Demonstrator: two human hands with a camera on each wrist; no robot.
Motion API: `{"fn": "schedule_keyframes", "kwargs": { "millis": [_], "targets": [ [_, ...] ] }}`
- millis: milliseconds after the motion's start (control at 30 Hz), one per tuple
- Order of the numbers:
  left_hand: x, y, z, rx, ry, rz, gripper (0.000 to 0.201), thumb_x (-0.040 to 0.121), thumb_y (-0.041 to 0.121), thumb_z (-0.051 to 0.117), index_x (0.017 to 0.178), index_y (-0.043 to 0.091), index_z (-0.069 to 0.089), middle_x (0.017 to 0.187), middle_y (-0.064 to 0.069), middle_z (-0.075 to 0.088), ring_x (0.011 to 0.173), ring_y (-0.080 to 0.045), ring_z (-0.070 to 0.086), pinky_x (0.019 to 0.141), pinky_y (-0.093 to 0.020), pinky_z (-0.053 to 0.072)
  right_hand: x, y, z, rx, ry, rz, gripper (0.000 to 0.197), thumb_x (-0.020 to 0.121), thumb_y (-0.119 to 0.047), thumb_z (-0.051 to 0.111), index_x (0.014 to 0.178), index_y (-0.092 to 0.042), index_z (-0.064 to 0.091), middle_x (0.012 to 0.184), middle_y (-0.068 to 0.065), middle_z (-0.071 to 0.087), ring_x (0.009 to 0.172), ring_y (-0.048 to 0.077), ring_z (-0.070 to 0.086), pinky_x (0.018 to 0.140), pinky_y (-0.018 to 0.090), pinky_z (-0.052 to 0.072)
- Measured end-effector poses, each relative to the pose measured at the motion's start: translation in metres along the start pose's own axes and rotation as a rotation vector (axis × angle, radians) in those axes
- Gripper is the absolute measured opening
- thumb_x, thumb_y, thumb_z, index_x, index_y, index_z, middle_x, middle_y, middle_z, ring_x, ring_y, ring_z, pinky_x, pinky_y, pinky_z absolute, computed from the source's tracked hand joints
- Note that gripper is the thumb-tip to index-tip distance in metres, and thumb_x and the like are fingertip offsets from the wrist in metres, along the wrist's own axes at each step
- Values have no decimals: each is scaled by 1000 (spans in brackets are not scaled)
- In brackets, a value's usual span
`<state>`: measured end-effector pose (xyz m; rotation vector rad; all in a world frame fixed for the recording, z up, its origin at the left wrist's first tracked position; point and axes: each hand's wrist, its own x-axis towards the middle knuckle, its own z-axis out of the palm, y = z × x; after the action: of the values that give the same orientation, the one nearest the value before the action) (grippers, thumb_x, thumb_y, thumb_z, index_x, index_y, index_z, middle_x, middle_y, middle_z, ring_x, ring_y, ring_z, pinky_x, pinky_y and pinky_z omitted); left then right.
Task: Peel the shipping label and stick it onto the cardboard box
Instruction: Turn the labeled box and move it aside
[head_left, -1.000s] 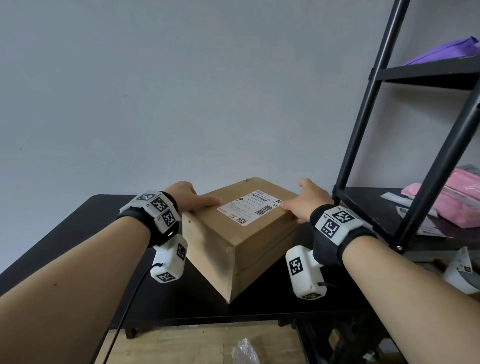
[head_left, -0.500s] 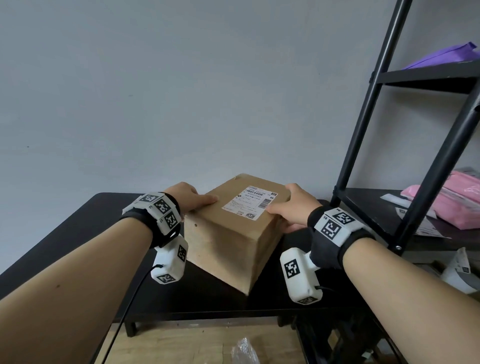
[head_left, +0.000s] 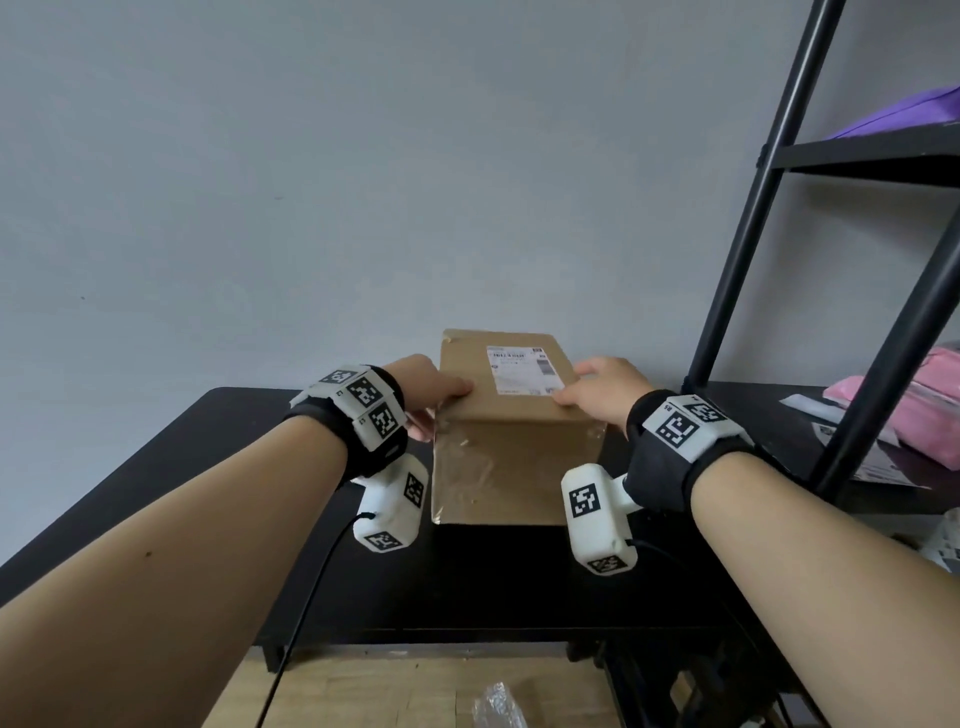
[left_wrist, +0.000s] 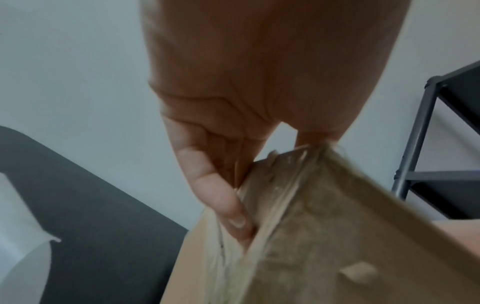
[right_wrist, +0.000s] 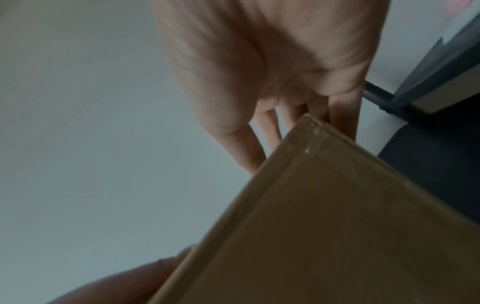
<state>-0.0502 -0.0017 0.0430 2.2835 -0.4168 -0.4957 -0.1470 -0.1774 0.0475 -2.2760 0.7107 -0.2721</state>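
Note:
A brown cardboard box (head_left: 493, 467) stands on the black table (head_left: 234, 467), its taped front face square to me. The white shipping label (head_left: 524, 369) lies flat on the right half of its top. My left hand (head_left: 431, 389) grips the near left top corner, thumb on top, fingers (left_wrist: 221, 195) down the box's (left_wrist: 324, 236) side. At the near right top corner my right hand (head_left: 597, 395) grips likewise, with fingers (right_wrist: 259, 133) along the side of the box (right_wrist: 324, 226) and the thumb on the other face.
A black metal shelf rack (head_left: 883, 338) stands close on the right, with pink parcels (head_left: 924, 410) and papers on its lower shelf and a purple item (head_left: 904, 111) higher up. A grey wall is right behind the box. A white sheet (left_wrist: 20, 236) lies on the table's left.
The box has turned from corner-on to square-on under both hands and sits a little farther back. My hands shifted with it and now hold the near top corners.

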Motion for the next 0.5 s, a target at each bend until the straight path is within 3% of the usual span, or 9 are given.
{"fn": "schedule_keyframes", "kwargs": {
  "millis": [133, 300, 433, 500],
  "targets": [
    [7, 14, 3, -59, -3, 50, 30, 91, 34, 51, 104, 7, 52, 78, -4, 58, 60, -17, 61, 49, -25, 54, 9, -4, -7, 114, 17, -45, 65, 83, -12, 64, 143, -18, 40, 141, 3, 48, 109, 20, 53, 81, 27, 45],
    [26, 19, 15, -107, 46, 88, 28, 92, 29, 51, 109, 7, 50, 76, -4, 53, 67, -21, 59, 60, -31, 55, 29, 3, -2, 201, 43, -52, 65, 80, -5, 64, 141, -18, 44, 136, 4, 55, 101, 16, 50, 86, 28, 44],
    [42, 17, 21, -88, 61, 94, 41, 91, 28, 52, 125, 4, 48, 76, -2, 53, 65, -19, 57, 64, -33, 55, 46, 14, 5, 244, 32, -23, 66, 80, -2, 64, 141, -19, 44, 124, 5, 57, 94, 19, 55, 77, 30, 47],
    [49, 16, 23, -77, 52, 86, 42, 92, 27, 51, 126, 4, 47, 76, -3, 53, 66, -20, 57, 66, -35, 55, 53, 19, 9, 255, 27, -8, 66, 80, -1, 64, 141, -17, 44, 130, 7, 57, 99, 19, 55, 80, 29, 47]
  ]
}}
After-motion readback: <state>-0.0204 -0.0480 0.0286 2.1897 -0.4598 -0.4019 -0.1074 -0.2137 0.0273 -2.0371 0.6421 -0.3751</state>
